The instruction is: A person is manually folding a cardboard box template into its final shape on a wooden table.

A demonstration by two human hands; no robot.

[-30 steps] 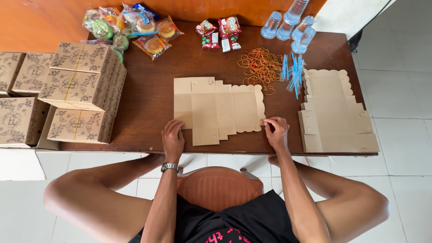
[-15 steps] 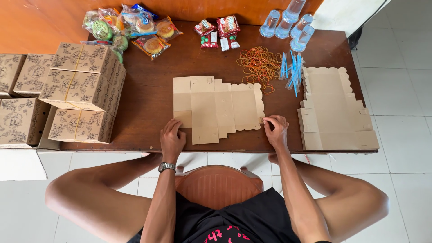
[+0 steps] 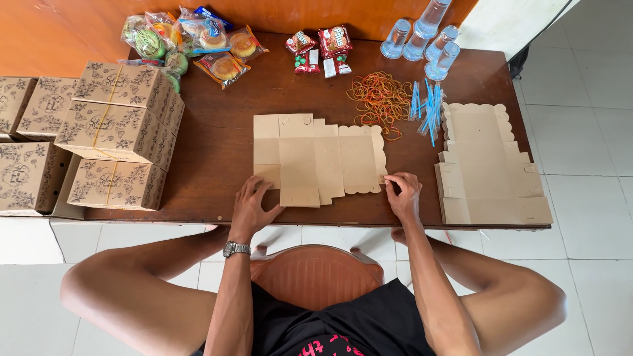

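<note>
A flat, unfolded tan cardboard box blank (image 3: pixel 316 158) lies on the brown wooden table (image 3: pixel 224 138) in front of me. My left hand (image 3: pixel 254 207), with a wristwatch on the wrist, rests at the blank's near left flap, fingers touching its edge. At the near right corner of the blank, by the scalloped flap, my right hand (image 3: pixel 402 194) has its fingers curled on the cardboard's edge. Neither hand has lifted the blank off the table.
A stack of flat box blanks (image 3: pixel 491 165) lies at the right. Folded patterned boxes (image 3: pixel 122 135) stand at the left. Snack packets (image 3: pixel 191 39), rubber bands (image 3: pixel 381 99), blue straws (image 3: pixel 428 105) and water cups (image 3: pixel 422 33) sit along the far edge. An orange chair (image 3: pixel 316 273) is under me.
Both hands stay at the near edge of the blank. The left fingers have shifted slightly onto the left flap; the blank has not moved.
</note>
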